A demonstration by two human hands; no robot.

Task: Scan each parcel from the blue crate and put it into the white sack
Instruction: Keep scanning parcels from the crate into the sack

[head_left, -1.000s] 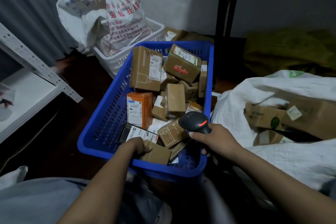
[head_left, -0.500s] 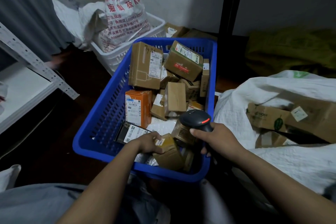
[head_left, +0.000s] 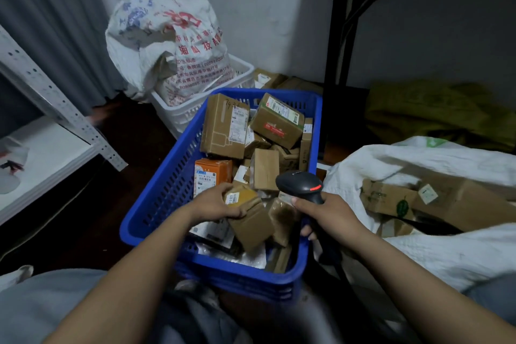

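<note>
While our left hand (head_left: pixel 215 205) grips cardboard parcel (head_left: pixel 252 222), long axis toward us, right hand (head_left: pixel 332 215) clasps barcode scanner (head_left: pixel 298 183) just rightward.

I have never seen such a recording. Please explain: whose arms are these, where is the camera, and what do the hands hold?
No machine here: these are a person's two bare arms. One camera worn on the head looks down at them. In front stands a blue crate full of cardboard parcels. The left hand grips a small brown parcel at the crate's near end; the right hand holds a black scanner with a red light. The white sack at the right already contains boxes.
</note>
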